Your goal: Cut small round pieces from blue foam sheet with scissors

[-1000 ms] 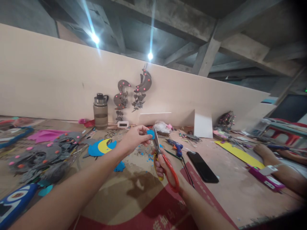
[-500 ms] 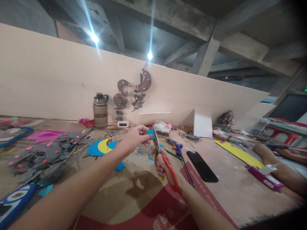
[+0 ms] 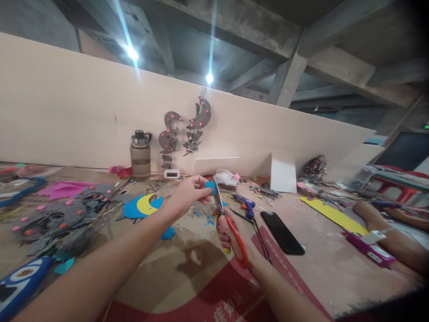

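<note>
Between the fingertips of my left hand (image 3: pixel 192 194) is a small blue felt piece (image 3: pixel 210 185). My right hand (image 3: pixel 228 232) is wrapped round the handles of a pair of scissors (image 3: pixel 238 241), one red and one yellow; the blades point up and touch or lie right beside the blue piece. Below them, small blue scraps (image 3: pixel 210 219) are scattered on the cardboard. A blue felt cutout (image 3: pixel 168 232) lies under my left wrist. Left of that hand rests a yellow crescent (image 3: pixel 147 205) on a blue felt shape (image 3: pixel 130 209).
Right of the scissors lie a blue glue gun (image 3: pixel 248 206) with a cable and a black phone (image 3: pixel 282 232). A water bottle (image 3: pixel 140 156) stands by the partition. Grey felt pieces (image 3: pixel 53 219) cover the left side. Another person's arm (image 3: pixel 375 214) rests at the right, near a purple device (image 3: pixel 370 250).
Both hands stay almost in place. The scissor handles have shifted very slightly; the blue piece is still pinched in my left hand.
</note>
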Demonstrator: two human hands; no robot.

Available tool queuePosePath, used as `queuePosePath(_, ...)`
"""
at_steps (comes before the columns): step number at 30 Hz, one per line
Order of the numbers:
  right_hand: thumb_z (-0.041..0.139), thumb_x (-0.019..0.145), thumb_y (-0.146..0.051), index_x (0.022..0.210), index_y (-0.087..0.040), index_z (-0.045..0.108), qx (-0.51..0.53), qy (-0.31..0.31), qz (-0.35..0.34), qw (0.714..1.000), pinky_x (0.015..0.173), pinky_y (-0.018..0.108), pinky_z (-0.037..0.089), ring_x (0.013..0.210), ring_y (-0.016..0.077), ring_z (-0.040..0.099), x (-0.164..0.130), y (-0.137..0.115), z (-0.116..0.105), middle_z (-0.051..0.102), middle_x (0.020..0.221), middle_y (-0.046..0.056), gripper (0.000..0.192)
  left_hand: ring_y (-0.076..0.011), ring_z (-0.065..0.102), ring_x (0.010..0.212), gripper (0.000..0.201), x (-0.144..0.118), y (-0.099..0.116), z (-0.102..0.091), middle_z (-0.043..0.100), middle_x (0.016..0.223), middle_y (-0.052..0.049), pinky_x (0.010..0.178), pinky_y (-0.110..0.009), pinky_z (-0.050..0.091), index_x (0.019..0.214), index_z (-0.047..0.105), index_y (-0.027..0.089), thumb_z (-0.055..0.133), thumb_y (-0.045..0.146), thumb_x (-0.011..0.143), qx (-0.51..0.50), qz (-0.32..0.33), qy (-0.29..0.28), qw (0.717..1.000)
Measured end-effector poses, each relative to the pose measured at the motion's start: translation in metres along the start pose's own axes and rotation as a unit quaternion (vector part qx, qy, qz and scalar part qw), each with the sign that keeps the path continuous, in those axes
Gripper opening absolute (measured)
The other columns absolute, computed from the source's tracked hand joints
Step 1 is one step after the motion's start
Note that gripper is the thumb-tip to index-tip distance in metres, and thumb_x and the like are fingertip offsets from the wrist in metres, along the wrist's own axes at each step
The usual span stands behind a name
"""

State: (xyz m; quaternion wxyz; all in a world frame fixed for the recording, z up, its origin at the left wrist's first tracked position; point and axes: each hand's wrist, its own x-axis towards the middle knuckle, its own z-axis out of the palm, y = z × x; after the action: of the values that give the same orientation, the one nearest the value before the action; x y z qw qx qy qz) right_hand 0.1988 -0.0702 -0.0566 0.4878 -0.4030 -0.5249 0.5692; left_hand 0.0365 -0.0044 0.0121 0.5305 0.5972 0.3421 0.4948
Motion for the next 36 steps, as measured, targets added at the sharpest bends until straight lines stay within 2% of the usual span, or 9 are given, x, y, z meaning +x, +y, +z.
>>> queuePosePath(10,0.068,0.078,-0.060,0.094,-0.025,0.045,0.002,0.004,-0.009,1.000,0.038,0.016,0.016,0.043,0.0042,0.020,0.0021,0.0077,-0.0032,0.027,0.058,-0.011,0.044,-0.0119,0.061,0.049,0.022,-0.0019,0.0000,0.0032,0.065,0.058,-0.001,0.048,-0.022,0.048,0.077,0.055,0.014,0.074,0.025,0.075,-0.032,-0.011,0.013,0.999)
queuePosePath(17,0.073,0.070,-0.064,0.098,-0.026,0.043,0.036,0.025,0.003,0.999,0.038,0.014,0.017,0.043,0.0037,0.023,-0.0015,0.0030,0.0019,0.032,0.058,-0.012,0.055,-0.0110,0.062,0.049,0.021,-0.0042,0.0016,0.0047,0.065,0.059,-0.002,0.046,-0.020,0.046,0.076,0.053,0.014,0.073,0.022,0.075,-0.062,-0.025,0.003,0.998)
queuePosePath(28,0.069,0.074,-0.065,0.095,-0.025,0.045,0.025,0.018,-0.010,0.999,0.036,0.015,0.017,0.041,0.0034,0.021,-0.0021,0.0020,0.0018,0.031,0.057,-0.012,0.052,-0.0106,0.062,0.049,0.027,-0.0041,-0.0028,0.0059,0.064,0.058,-0.001,0.045,-0.019,0.047,0.073,0.051,0.015,0.076,0.026,0.073,-0.087,-0.049,-0.013,0.995)
queuePosePath(36,0.070,0.072,-0.066,0.096,-0.026,0.042,0.037,0.025,-0.005,0.999,0.036,0.015,0.019,0.041,0.0041,0.024,-0.0016,0.0035,0.0021,0.033,0.056,-0.012,0.054,-0.0128,0.065,0.052,0.025,-0.0045,-0.0036,0.0074,0.068,0.064,-0.006,0.045,-0.019,0.049,0.072,0.051,0.014,0.074,0.024,0.074,-0.101,-0.057,-0.026,0.993)
